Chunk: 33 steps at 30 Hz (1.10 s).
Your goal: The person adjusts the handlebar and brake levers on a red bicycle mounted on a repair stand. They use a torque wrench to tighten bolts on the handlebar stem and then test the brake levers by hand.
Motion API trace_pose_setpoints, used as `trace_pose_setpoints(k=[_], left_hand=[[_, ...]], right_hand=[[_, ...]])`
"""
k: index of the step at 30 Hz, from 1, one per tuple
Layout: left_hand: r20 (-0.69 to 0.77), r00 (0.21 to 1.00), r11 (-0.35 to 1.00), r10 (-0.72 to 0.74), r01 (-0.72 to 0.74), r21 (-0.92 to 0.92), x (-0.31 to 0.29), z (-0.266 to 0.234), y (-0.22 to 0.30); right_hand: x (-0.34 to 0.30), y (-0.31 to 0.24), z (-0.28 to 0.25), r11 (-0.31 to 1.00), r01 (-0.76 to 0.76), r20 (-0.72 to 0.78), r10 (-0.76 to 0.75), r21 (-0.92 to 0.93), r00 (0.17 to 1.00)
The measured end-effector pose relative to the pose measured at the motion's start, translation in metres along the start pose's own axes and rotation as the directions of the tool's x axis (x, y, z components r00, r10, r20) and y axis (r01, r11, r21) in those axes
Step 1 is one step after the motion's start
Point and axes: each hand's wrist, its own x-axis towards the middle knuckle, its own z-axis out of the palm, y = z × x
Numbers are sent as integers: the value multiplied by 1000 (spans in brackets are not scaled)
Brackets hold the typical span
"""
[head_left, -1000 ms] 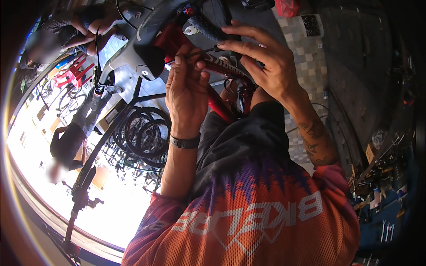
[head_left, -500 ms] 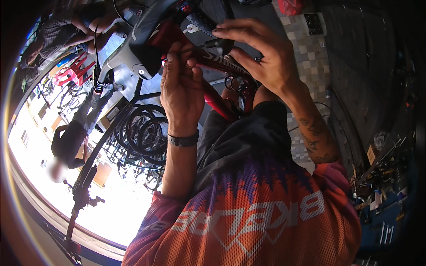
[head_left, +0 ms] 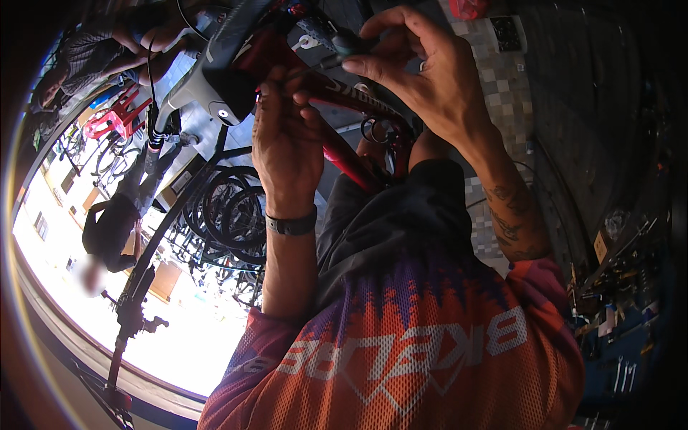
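Seen in the head view: with the right hand (head_left: 437,93), pinches the dark head of a slim-shafted hand tool (head_left: 331,62) between thumb and fingers, above the glossy red bicycle frame (head_left: 344,155) and to the right of the grey handlebar stem (head_left: 204,93). With the left hand (head_left: 290,154), keeps close to the shaft's far end, with fingers bent and near together; cannot tell whether pressed on the shaft or only beside it.

Could let the tool twist or slip, owing to so light a fingertip hold; could then mark the red paint by dropping metal onto the frame below. Might also misplace the tip, being hidden behind the left hand.

Looks, for the tool, nearly black and rounded at the head, greyer along the narrow, straight shaft, too shaded for finer detail. Shows, on the stem, a round, light-rimmed fitting (head_left: 223,113).
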Motion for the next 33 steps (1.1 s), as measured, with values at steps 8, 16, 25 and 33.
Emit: trace_pose_setpoints(k=[8, 16, 25, 33], left_hand=[[-35, 999, 1000, 6, -5, 25, -1, 1, 1], [-90, 996, 1000, 4, -2, 24, -1, 4, 2], [-108, 994, 1000, 13, -12, 7, -3, 9, -2], [-129, 991, 1000, 20, -19, 5, -5, 6, -6]], right_hand=[[-4, 14, 17, 999, 51, -124, -51, -2, 991], [12, -32, 56, 994, 106, -614, -72, 20, 786], [19, 42, -11, 766, 568, 146, -552, -300, 821], [25, -10, 10, 999, -50, -21, 50, -16, 999]])
